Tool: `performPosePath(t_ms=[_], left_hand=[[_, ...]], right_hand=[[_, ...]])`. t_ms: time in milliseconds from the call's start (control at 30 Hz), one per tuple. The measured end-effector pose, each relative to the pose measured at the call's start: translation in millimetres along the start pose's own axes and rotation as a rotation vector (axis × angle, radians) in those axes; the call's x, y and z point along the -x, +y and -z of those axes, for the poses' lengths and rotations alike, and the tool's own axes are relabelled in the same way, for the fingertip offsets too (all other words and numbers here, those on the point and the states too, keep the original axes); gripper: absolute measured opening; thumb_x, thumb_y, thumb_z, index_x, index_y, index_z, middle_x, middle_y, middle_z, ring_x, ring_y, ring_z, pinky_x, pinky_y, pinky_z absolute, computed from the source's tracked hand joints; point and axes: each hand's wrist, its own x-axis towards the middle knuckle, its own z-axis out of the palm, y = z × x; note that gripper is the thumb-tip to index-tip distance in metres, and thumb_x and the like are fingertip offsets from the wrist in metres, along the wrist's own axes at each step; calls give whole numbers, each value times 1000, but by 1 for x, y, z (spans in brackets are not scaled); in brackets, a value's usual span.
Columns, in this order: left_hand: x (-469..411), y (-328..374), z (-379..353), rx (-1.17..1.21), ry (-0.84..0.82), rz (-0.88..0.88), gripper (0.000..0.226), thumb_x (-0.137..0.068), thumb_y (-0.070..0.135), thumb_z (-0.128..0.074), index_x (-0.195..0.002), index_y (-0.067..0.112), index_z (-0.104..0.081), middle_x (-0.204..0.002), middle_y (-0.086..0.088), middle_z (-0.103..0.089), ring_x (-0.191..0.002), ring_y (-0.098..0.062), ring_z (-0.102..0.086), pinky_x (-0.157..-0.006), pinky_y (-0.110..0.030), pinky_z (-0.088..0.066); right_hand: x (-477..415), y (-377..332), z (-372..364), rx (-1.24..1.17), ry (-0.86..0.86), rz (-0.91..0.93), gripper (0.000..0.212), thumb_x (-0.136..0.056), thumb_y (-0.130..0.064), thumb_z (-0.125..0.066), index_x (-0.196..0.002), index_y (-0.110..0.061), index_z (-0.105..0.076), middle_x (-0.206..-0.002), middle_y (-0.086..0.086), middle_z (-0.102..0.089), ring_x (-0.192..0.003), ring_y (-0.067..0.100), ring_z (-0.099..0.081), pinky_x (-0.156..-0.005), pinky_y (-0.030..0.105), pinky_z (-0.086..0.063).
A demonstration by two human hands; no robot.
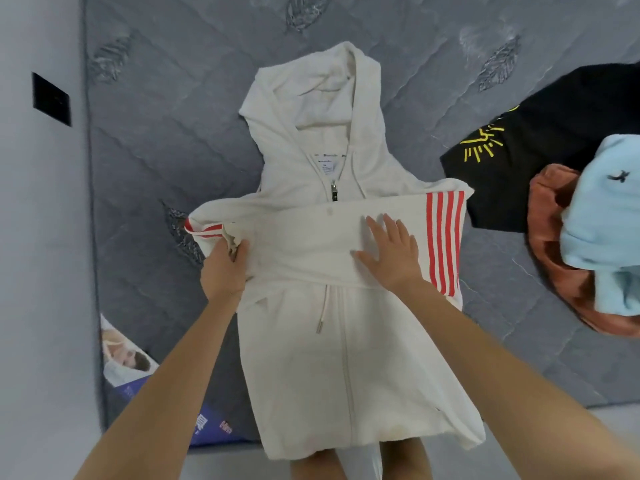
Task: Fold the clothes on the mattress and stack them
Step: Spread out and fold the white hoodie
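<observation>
A white zip hoodie (332, 368) with red stripes on its sleeves lies face up on the grey quilted mattress (145, 161), hood pointing away from me. Both sleeves are folded across the chest. My left hand (225, 268) grips the cuff end of the upper sleeve at the hoodie's left side. My right hand (389, 251) lies flat with spread fingers on that sleeve, just left of the red stripes (445, 240). The hem hangs over the mattress's near edge.
At the right lies a heap of clothes: a black garment with a yellow print (540, 147), a rust-brown one (554, 258) and a light blue one (609, 216) on top. A printed label (138, 372) covers the mattress's near-left corner. A wall with a black plate (51, 98) runs along the left.
</observation>
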Motion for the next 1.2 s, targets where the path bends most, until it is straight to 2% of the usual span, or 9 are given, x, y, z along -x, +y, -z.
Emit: performPosePath(t_ms=[67, 133, 200, 300, 367, 567, 933, 1067, 1200], left_hand=[[1, -5, -5, -19, -24, -5, 29, -93, 35, -58, -109, 13, -48, -104, -10, -60, -98, -35, -57, -72, -38, -41], [1, -9, -9, -43, -4, -4, 55, -88, 34, -65, -131, 10, -41, -123, -16, -52, -113, -37, -50, -83, -47, -44], [2, -10, -11, -163, 81, -59, 71, -87, 36, -68, -142, 7, -35, -134, -22, -44, -122, -42, -42, -96, -53, -39], [2, -5, -16, -350, 179, -233, 70, -91, 41, -62, -149, 13, -33, -149, -24, -30, -135, -44, -31, -110, -55, -24], [-2, 2, -20, -424, 159, -358, 65, -92, 42, -60, -148, 18, -36, -153, -22, -26, -141, -43, -25, -113, -57, -17], [-17, 40, -41, -470, 42, -597, 64, -92, 45, -58, -146, 18, -41, -152, -16, -35, -141, -38, -31, -114, -56, -22], [-99, 103, -49, -194, 59, -365, 74, -94, 47, -53, -153, 17, -20, -158, -11, -21, -147, -27, -17, -119, -44, -12], [-122, 123, -48, 160, 13, -265, 70, -94, 29, -59, -151, 8, -24, -152, -10, -34, -140, -27, -32, -115, -43, -27], [-139, 149, -48, 578, -22, 11, 63, -100, 25, -50, -151, 11, -16, -145, -4, -43, -130, -19, -43, -107, -26, -32]], right_hand=[[-4, 0, -3, 10, -26, -7, 72, -98, -53, -45, -156, -30, -9, -165, 2, 0, -151, 28, 3, -121, 50, -3], [-8, 1, -4, 13, -61, -20, 71, -99, -50, -46, -157, -29, -10, -165, 3, 1, -151, 28, 4, -121, 51, -4], [-12, 0, -5, 25, -72, -21, 70, -99, -49, -47, -156, -29, -12, -165, 4, 0, -151, 29, 3, -122, 51, -4], [-18, -3, -4, 12, -12, 26, 68, -98, -49, -49, -155, -29, -18, -164, 5, -5, -151, 29, 0, -122, 50, -7], [-24, -8, 0, 0, 44, 75, 70, -96, -53, -50, -154, -29, -20, -164, 4, -8, -151, 27, -3, -122, 50, -8], [-51, -25, 21, -25, 165, 164, 82, -88, -60, -59, -155, -35, -18, -164, 1, -10, -151, 26, -7, -121, 48, -12], [-145, -33, 85, -181, 266, 83, 88, -88, -59, -59, -156, -33, -10, -165, 7, 2, -151, 25, -1, -121, 45, -7], [-174, -36, 102, -390, 233, 11, 85, -93, -55, -55, -157, -28, -7, -165, 7, -1, -151, 23, -3, -120, 45, -10], [-201, -44, 120, -834, 166, -54, 88, -95, -43, -58, -157, -18, -2, -163, 0, -15, -149, 18, -16, -120, 34, -16]])
